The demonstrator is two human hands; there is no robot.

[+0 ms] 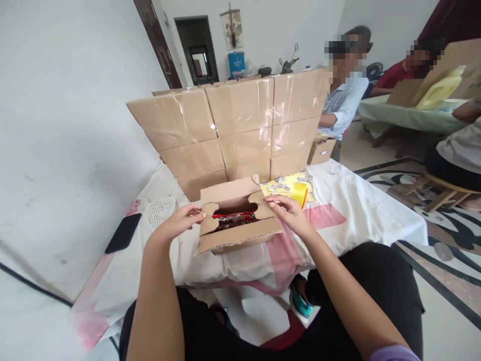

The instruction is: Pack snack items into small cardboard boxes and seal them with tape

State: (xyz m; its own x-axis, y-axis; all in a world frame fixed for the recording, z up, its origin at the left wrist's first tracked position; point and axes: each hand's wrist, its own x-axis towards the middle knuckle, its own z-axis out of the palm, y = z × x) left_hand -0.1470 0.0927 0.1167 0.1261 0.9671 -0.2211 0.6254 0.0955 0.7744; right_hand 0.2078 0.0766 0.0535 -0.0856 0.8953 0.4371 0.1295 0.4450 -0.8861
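Note:
On the cloth-covered table before me stands a small cardboard box [240,238], its top open and its long flaps folded out. Red and dark printed packets [235,219] lie inside, partly covered by the two notched short flaps. My left hand [188,216] pinches the edge of the left short flap [209,220]. At the opposite end, the fingers of my right hand [289,210] are closed on the outer edge of the right short flap [262,204]. The undersides of both grips are hidden.
A wall of taped cardboard boxes [244,130] rises behind the small box. A yellow tape roll [299,194] lies on a patterned yellow sheet [278,185] to the right. At left are a black phone [123,233] and a white mesh piece [161,211]. Other people sit beyond, at right.

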